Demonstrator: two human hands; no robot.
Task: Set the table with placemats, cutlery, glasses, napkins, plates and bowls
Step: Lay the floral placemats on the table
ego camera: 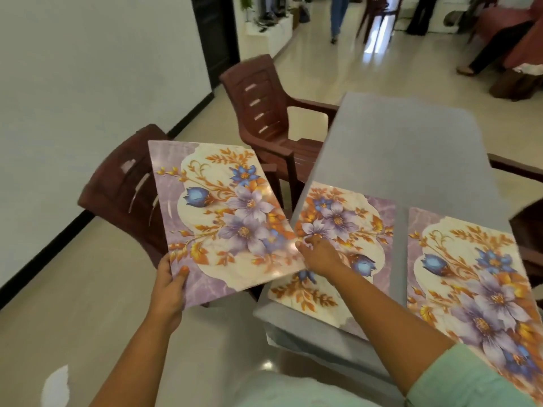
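I hold a floral placemat (226,218) in the air, left of the grey table (411,148). My left hand (169,286) grips its near corner, thumb on top. My right hand (318,254) pinches its right edge over the table's left side. Two matching placemats lie flat on the table: one (346,227) under my right hand, another (476,283) at the near right.
Two dark red plastic chairs stand left of the table, one (264,113) at the far side and one (126,195) under the held mat. Another chair arm (523,171) shows at the right. People stand on the tiled floor in the background.
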